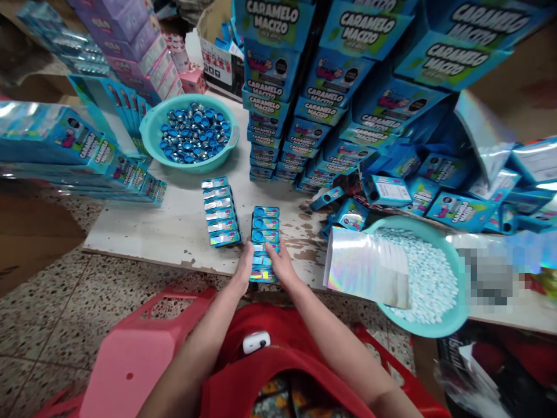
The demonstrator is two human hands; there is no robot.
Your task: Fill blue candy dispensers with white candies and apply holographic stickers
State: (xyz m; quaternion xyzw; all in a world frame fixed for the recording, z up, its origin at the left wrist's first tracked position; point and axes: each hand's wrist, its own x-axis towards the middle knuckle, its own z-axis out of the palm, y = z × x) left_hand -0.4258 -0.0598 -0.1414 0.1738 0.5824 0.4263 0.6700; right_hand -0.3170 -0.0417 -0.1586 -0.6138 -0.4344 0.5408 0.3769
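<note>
A row of small blue candy boxes [266,223] stands at the front of the white table, lined up away from me. My left hand [244,268] presses against the row's left side near its front end. On the opposite side, my right hand [282,264] grips the same row, its thumb over the top of a box. The boxes at the far end show round blue openings; the near ones look shiny and silvery. Just left of my hands is a second row of blue boxes [220,212], untouched.
Behind stands a teal bowl of blue-and-silver caps [150,130]. Tall stacks of blue cartons [270,75] rise at the back. To the right, silvery sheets [363,264] overlap a teal basin of pale candies [465,290]. A pink chair [130,360] stands left of me.
</note>
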